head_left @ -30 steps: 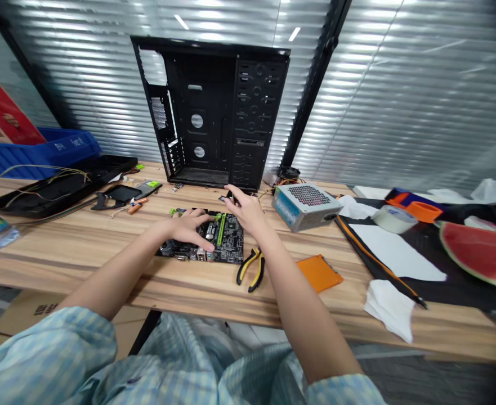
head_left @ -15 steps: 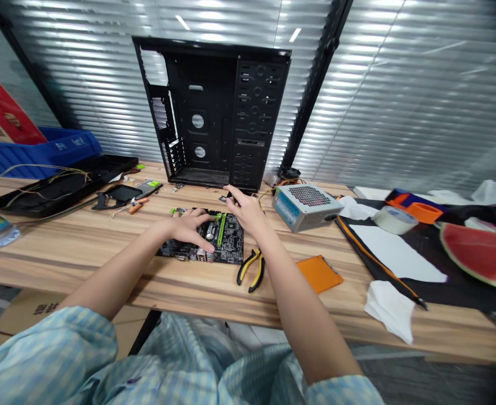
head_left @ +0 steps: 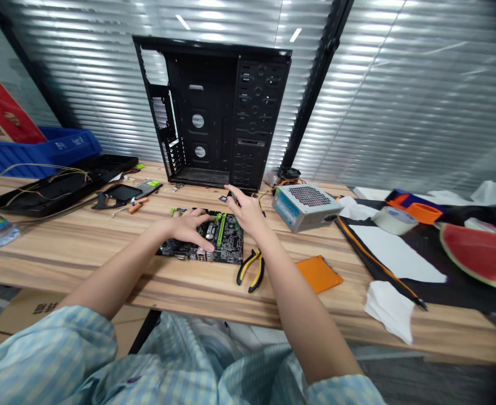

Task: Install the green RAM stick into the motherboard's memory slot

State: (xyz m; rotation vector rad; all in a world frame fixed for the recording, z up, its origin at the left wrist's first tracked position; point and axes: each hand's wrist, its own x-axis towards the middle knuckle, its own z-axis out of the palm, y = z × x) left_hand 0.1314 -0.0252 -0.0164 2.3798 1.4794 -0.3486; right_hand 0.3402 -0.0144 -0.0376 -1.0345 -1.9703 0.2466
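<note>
A black motherboard (head_left: 232,242) with a bright green slot lies flat on the wooden table in front of me. My left hand (head_left: 188,228) rests over its left half, fingers spread and thumb reaching toward the rear ports. My right hand (head_left: 245,212) is at the board's far right corner, index finger and thumb stretched out and apart. The other right fingers are partly hidden. A small dark piece (head_left: 223,198) lies just left of the right thumb. Yellow-and-black pliers (head_left: 251,271) lie with handles spread by the board's near right corner, beside my right forearm.
An open black computer case (head_left: 214,112) stands behind the board. To the right are a power supply (head_left: 307,206), an orange drive (head_left: 318,274) and a roll of tape (head_left: 393,219). A black panel (head_left: 53,188) with wires and a blue bin (head_left: 70,147) sit left.
</note>
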